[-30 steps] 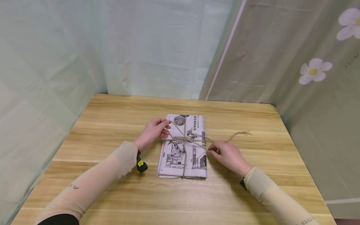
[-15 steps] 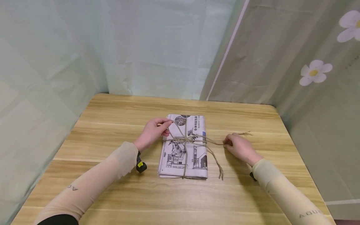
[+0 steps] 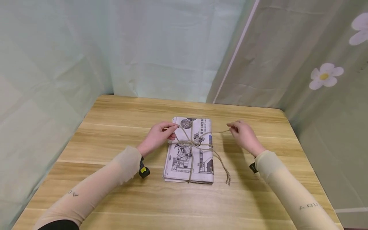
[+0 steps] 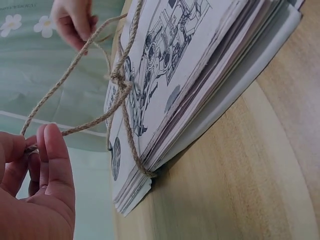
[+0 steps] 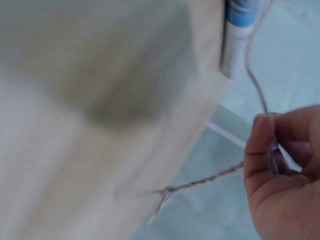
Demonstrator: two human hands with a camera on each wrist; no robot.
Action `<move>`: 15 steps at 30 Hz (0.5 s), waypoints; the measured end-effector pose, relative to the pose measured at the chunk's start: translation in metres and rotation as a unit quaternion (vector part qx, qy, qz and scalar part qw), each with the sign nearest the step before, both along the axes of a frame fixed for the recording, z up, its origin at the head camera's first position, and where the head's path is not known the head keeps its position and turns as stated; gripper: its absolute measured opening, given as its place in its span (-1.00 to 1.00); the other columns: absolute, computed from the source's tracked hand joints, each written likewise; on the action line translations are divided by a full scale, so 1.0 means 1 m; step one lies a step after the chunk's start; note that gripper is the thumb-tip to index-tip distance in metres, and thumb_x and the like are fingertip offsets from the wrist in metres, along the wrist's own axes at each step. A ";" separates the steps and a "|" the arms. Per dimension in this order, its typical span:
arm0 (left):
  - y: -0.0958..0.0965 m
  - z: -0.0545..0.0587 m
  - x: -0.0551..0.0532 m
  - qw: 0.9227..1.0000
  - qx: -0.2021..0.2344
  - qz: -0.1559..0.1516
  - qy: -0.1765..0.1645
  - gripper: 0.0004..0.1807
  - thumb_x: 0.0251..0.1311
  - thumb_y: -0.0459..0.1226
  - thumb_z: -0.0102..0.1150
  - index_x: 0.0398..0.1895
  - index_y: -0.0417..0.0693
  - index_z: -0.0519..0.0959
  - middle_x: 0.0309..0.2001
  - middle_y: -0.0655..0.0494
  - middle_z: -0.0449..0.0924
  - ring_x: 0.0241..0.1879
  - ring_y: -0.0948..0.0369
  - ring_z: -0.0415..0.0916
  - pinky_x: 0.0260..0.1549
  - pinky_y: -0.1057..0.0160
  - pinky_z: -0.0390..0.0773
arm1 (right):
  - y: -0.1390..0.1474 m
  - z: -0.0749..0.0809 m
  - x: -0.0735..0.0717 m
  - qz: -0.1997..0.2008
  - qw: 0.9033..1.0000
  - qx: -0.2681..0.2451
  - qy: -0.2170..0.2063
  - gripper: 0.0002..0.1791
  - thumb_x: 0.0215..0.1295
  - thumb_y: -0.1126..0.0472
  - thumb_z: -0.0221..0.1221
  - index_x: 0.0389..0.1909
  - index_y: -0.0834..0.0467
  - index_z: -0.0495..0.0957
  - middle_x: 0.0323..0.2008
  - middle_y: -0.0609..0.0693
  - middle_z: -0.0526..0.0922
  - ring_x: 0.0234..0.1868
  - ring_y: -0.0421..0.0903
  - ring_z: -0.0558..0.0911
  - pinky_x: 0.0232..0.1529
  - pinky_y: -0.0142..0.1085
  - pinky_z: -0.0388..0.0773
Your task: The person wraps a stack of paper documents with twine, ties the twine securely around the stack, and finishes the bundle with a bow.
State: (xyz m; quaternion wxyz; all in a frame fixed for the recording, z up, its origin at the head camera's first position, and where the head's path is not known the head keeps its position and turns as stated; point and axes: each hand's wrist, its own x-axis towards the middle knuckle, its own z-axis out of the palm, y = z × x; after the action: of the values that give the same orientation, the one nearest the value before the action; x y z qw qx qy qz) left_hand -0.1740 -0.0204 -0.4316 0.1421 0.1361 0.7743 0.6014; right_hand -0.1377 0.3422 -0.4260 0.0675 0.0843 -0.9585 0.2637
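A folded stack of newspapers (image 3: 179,166) lies on the table, bound crosswise with brown twine (image 3: 191,166) that is knotted near the middle of the top sheet. Over the stack's upper left, my left hand (image 3: 157,135) pinches a loop of the twine (image 4: 65,75) between thumb and fingertips. Raised off the table to the right, my right hand (image 3: 245,136) pinches one twine end between thumb and forefinger. Its frayed tip (image 5: 165,195) hangs past the fingers in the right wrist view. A second loose end (image 3: 225,169) trails on the wood right of the stack.
The wood-grain table (image 3: 120,198) surrounds the stack. Pale curtains (image 3: 161,51) hang behind its far edge, and a greenish flowered curtain (image 3: 325,105) stands on the right. Small black wrist cameras (image 3: 144,171) sit under the wrists.
My right hand has let go of one twine end, which now lies right of the stack. It has taken the other end and lifted it up and away. The left hand keeps its loop.
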 end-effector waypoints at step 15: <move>0.002 -0.002 0.008 1.000 0.003 -0.021 0.016 -0.70 0.49 -0.17 0.17 0.10 -0.15 0.66 0.06 -0.33 0.50 -0.17 0.03 0.64 -0.01 -0.07 0.66 | -0.067 0.027 -0.042 0.021 0.980 -0.168 0.100 -0.44 0.40 0.49 0.16 0.40 0.22 0.37 0.20 0.18 0.48 -0.05 0.04 0.70 -0.04 -0.15 0.67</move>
State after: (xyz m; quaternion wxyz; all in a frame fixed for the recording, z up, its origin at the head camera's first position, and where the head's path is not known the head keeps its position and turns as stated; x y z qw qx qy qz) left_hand -0.1659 -0.0185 -0.4336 0.1418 0.1628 0.7714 0.5985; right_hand -0.1797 0.2752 -0.3994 0.1705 0.1179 -0.8869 0.4129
